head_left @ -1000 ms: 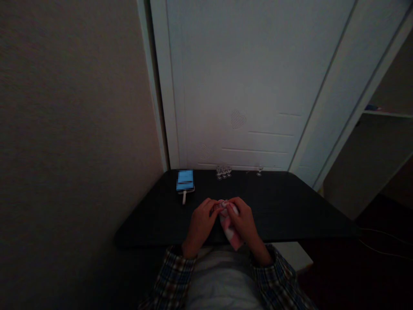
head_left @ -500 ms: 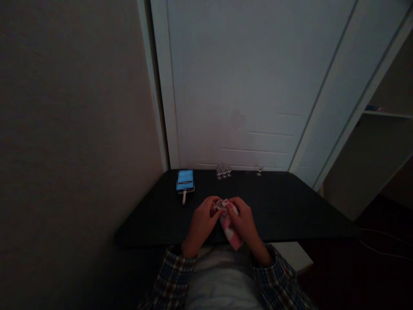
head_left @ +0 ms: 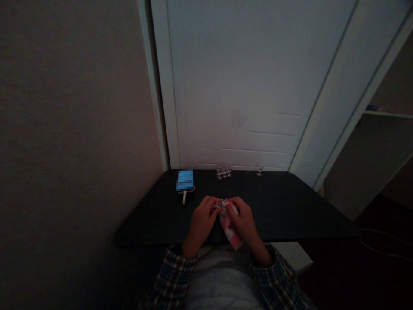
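Note:
My left hand [head_left: 202, 218] is closed, its thumb and fingers pinching a small clear glass [head_left: 218, 205] that is largely hidden by the fingers. Against it, my right hand [head_left: 243, 218] grips a pink and white cloth [head_left: 231, 234], the lower end of which hangs down toward my lap. Both hands meet just above the near part of the dark table [head_left: 277, 215]. The cloth touches the glass between my fingertips.
Several small stemmed glasses [head_left: 223, 172] stand clustered at the table's back edge, with a single one [head_left: 259, 171] farther right. A phone with a lit screen [head_left: 185, 180] lies at the back left, a white cable [head_left: 184, 197] before it. White panels [head_left: 238, 77] rise behind.
My fingers have shifted slightly, and the cloth's upper end has moved a little right off the glass, so more of the clear glass shows. The arms stay in place.

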The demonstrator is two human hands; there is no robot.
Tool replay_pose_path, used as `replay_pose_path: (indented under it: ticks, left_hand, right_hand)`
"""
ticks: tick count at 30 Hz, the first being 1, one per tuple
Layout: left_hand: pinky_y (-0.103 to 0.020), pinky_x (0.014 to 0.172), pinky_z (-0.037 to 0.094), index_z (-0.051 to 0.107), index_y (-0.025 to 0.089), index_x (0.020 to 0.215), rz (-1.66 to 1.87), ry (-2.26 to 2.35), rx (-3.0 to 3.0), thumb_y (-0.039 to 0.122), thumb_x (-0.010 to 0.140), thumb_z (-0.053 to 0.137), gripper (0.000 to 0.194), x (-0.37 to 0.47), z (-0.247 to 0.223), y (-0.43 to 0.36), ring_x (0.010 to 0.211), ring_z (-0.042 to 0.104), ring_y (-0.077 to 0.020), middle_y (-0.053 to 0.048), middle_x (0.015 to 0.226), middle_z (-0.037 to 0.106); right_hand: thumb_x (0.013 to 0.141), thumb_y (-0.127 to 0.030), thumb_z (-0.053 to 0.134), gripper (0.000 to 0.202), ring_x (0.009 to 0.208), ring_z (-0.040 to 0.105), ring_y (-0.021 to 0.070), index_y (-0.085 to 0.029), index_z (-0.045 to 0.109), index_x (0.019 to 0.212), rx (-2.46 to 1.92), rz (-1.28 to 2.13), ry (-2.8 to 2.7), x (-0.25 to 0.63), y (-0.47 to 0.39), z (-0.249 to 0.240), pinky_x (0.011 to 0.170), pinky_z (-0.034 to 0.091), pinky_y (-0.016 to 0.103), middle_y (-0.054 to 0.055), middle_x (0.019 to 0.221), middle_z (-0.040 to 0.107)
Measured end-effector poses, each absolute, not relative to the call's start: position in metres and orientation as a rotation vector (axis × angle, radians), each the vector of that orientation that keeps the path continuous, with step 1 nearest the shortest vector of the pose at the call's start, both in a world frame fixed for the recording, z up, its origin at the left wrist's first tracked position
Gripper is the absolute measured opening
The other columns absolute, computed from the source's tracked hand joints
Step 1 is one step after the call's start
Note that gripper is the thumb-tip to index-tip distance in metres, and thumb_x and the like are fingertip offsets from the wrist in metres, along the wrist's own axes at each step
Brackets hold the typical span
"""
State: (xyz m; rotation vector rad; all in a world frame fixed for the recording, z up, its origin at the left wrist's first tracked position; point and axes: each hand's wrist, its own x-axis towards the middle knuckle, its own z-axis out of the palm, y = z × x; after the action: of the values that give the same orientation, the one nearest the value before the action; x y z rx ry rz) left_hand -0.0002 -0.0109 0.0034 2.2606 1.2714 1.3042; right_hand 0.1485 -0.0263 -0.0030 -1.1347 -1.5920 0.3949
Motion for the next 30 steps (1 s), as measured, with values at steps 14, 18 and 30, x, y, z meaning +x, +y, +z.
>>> replay_pose_path:
  ticks: [14, 18, 30]
  left_hand:
    - [-0.028, 0.077, 0.044, 0.059, 0.022, 0.095, 1.303, 1.264, 2.255, 0.018, 0.080, 0.054, 0.016, -0.0006, 0.0053, -0.0111, 0.087, 0.056, -0.0159, -0.001, 0.093, 0.058]
    - [-0.028, 0.077, 0.043, 0.058, 0.022, 0.095, 1.287, 1.272, 2.269, 0.020, 0.082, 0.052, 0.015, -0.0006, 0.0046, -0.0116, 0.087, 0.056, -0.0157, -0.001, 0.093, 0.059]
    - [-0.027, 0.072, 0.043, 0.059, 0.019, 0.091, 1.251, 1.281, 2.265, 0.030, 0.086, 0.047, 0.017, -0.0002, 0.0041, -0.0119, 0.081, 0.058, -0.0157, -0.002, 0.088, 0.062]
  right_hand:
    - [0.085, -0.026, 0.047, 0.015, 0.077, 0.057, 0.0151, -0.019, 0.060, 0.085, -1.138, 0.403, -1.596, 0.1496, -0.0275, -0.0014, 0.069, 0.041, 0.024, 0.002, 0.082, 0.062]
    - [0.085, -0.026, 0.047, 0.015, 0.079, 0.058, 0.0153, -0.018, 0.060, 0.086, -1.137, 0.411, -1.596, 0.1491, -0.0273, -0.0010, 0.070, 0.041, 0.024, 0.002, 0.083, 0.062]
    - [0.085, -0.026, 0.048, 0.014, 0.079, 0.057, 0.0151, -0.019, 0.060, 0.085, -1.146, 0.396, -1.613, 0.1486, -0.0271, -0.0017, 0.070, 0.041, 0.024, 0.002, 0.083, 0.062]
